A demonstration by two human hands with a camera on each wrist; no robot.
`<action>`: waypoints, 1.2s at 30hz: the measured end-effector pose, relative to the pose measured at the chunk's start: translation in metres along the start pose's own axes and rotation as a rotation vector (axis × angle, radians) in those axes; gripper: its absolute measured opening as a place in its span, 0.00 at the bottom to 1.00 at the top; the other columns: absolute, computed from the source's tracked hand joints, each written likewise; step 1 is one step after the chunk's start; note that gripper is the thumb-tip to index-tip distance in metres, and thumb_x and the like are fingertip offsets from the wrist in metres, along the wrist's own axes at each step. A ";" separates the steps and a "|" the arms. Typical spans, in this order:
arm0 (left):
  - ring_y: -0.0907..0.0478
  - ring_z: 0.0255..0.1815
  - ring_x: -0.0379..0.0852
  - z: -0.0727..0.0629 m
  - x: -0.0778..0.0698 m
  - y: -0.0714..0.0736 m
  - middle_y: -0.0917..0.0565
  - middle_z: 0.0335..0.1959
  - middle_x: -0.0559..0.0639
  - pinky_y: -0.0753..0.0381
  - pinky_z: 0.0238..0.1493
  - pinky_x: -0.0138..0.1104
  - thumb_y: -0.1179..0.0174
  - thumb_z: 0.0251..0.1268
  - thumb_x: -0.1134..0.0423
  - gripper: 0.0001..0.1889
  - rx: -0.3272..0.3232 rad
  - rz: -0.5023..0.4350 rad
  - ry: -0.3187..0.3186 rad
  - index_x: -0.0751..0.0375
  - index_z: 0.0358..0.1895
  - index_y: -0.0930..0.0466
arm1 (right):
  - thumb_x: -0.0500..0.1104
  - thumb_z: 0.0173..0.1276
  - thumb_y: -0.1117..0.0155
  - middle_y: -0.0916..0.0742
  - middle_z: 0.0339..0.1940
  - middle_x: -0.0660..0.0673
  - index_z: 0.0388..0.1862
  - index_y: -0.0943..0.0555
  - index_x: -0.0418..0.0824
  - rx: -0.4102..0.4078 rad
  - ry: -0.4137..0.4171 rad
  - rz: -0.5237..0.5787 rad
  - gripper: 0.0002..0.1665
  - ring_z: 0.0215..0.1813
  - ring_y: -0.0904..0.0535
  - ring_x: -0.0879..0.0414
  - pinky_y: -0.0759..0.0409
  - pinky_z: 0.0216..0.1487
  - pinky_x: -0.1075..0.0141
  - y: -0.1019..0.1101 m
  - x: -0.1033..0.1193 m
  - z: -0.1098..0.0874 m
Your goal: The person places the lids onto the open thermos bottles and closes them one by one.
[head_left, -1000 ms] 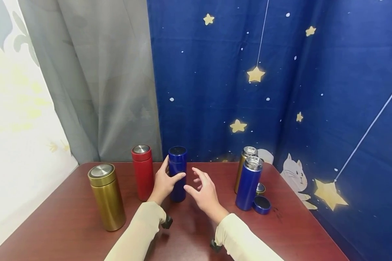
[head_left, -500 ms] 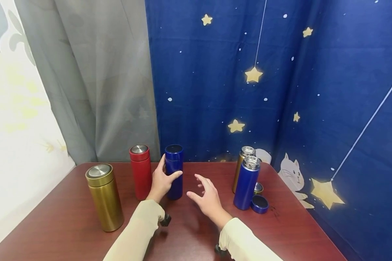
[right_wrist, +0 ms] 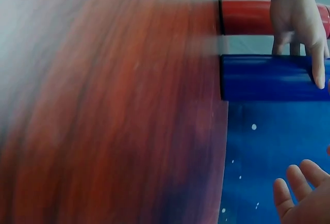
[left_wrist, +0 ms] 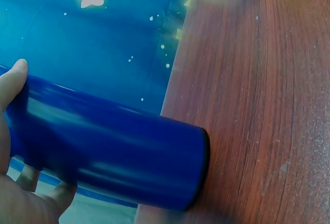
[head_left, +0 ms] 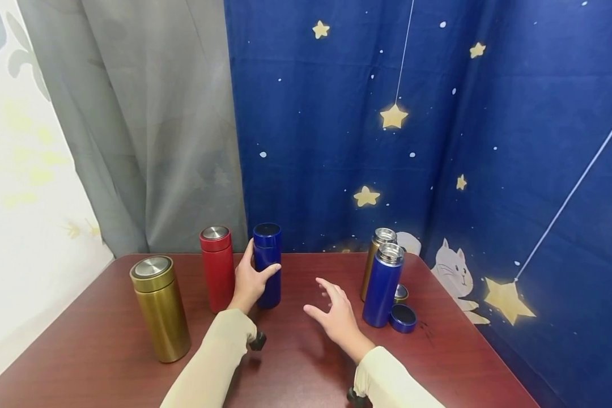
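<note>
My left hand (head_left: 250,279) grips a lidded blue thermos bottle (head_left: 268,256) around its body, the thumb across the near side. The bottle stands upright towards the back of the table. Its lower body (left_wrist: 124,144) fills much of the left wrist view, with the base close to the tabletop. My right hand (head_left: 340,318) is in the air to the right, fingers spread and loosely bent, holding nothing. Just left of the gripped bottle is a red thermos bottle (head_left: 218,279) with a steel-topped lid, beside my left hand.
A lidded gold thermos bottle (head_left: 164,320) stands at the front left. On the right, an uncapped blue bottle (head_left: 382,294) partly hides an uncapped gold bottle (head_left: 369,269). A blue lid (head_left: 403,319) and a gold lid (head_left: 401,293) lie beside them. Curtains hang behind the table (head_left: 296,368).
My right hand has drawn away to the right from the lidded blue bottle. With my left hand around it, that bottle has shifted slightly back and towards the red one.
</note>
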State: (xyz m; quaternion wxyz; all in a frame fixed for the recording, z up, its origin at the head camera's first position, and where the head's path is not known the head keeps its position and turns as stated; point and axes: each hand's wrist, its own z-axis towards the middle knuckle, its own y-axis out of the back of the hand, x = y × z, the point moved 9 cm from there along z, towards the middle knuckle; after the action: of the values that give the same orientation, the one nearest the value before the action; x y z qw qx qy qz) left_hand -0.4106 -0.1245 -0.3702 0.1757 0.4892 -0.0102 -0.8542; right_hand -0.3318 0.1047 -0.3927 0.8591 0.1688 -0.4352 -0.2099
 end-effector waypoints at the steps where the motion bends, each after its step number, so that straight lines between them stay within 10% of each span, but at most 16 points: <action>1: 0.26 0.60 0.59 0.001 0.000 0.000 0.28 0.65 0.63 0.31 0.62 0.54 0.25 0.53 0.59 0.49 0.001 0.001 0.000 0.54 0.77 0.46 | 0.53 0.57 0.25 0.20 0.55 0.44 0.66 0.27 0.44 -0.008 -0.001 -0.011 0.39 0.55 0.24 0.46 0.22 0.48 0.47 0.002 -0.002 -0.001; 36: 0.27 0.60 0.60 0.009 0.013 0.004 0.27 0.65 0.61 0.31 0.62 0.56 0.24 0.50 0.61 0.47 -0.066 0.034 0.001 0.51 0.74 0.42 | 0.44 0.55 0.24 0.17 0.50 0.42 0.63 0.24 0.42 -0.031 -0.094 -0.090 0.36 0.51 0.21 0.42 0.21 0.45 0.49 0.056 -0.040 -0.030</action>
State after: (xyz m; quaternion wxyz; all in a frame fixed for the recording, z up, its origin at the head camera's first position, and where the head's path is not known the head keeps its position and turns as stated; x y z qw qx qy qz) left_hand -0.4234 -0.1342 -0.3755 0.2065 0.4835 0.0097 -0.8506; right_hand -0.3165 0.1756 -0.4103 0.8298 0.1651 -0.4638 -0.2628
